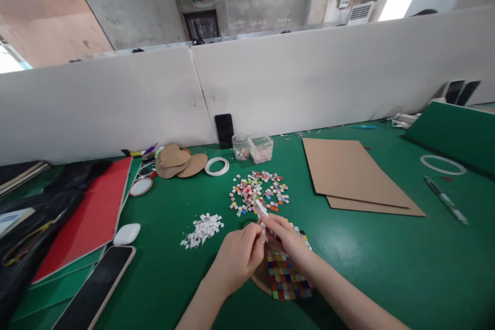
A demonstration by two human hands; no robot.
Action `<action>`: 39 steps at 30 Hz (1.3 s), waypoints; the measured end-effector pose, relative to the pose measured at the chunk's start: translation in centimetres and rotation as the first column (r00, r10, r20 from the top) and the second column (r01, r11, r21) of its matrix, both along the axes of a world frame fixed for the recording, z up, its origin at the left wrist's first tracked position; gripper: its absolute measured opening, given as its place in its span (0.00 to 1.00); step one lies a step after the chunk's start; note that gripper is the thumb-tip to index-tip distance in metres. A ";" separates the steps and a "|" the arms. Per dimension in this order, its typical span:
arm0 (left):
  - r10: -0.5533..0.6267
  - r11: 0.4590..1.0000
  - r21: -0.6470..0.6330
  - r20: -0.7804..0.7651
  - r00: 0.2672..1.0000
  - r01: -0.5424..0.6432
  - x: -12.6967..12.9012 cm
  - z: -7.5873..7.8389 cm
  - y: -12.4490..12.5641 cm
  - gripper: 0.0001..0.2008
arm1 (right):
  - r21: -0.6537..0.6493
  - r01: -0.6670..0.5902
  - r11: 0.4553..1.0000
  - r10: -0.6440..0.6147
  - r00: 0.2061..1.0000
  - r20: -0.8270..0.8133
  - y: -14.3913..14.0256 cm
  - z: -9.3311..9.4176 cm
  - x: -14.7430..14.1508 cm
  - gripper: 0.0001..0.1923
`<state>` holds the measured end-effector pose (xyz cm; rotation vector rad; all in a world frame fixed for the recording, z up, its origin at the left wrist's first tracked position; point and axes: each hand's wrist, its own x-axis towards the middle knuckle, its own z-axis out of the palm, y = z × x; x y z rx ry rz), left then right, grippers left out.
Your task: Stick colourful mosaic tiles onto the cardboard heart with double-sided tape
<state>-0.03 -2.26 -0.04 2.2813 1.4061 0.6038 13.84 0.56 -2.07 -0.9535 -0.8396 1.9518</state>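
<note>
My left hand (237, 255) and my right hand (290, 242) meet in front of me, both with fingers pinched together. A small white strip (262, 209) sticks up from the fingertips of my right hand; its exact kind is unclear. What my left fingertips pinch is mostly hidden. Below my hands lies a sheet of multicoloured mosaic tiles (288, 278) on a round cardboard piece (262, 276), both partly covered by my hands. Just beyond spreads a pile of loose coloured tiles (251, 191). To the left is a heap of small white scraps (203, 229).
Two clear containers (261, 148) and an upright phone (224, 131) stand by the partition (309, 82). Cardboard discs (174, 160) and a white ring (217, 166) lie back left. Cardboard sheets (348, 172) and a pen (445, 199) lie right. Another phone (95, 289) lies front left.
</note>
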 end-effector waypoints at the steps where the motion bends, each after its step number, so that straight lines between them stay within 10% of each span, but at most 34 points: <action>1: 0.001 1.000 -0.009 -0.020 1.000 -0.001 0.1 0.0 0.0 0.07 | 0.036 -0.014 0.999 0.013 1.000 0.025 0.1 0.0 0.0 0.19; 20: 0.011 0.998 -0.056 -0.100 0.995 -0.017 0.1 -0.4 0.2 0.07 | 0.463 -0.134 0.876 -0.022 0.949 0.315 0.7 -0.2 0.2 0.21; 39: 0.191 0.936 -0.345 0.345 0.919 -0.065 0.3 0.0 0.0 0.11 | 0.650 -0.273 0.709 -0.187 0.816 0.547 0.1 1.2 0.6 0.14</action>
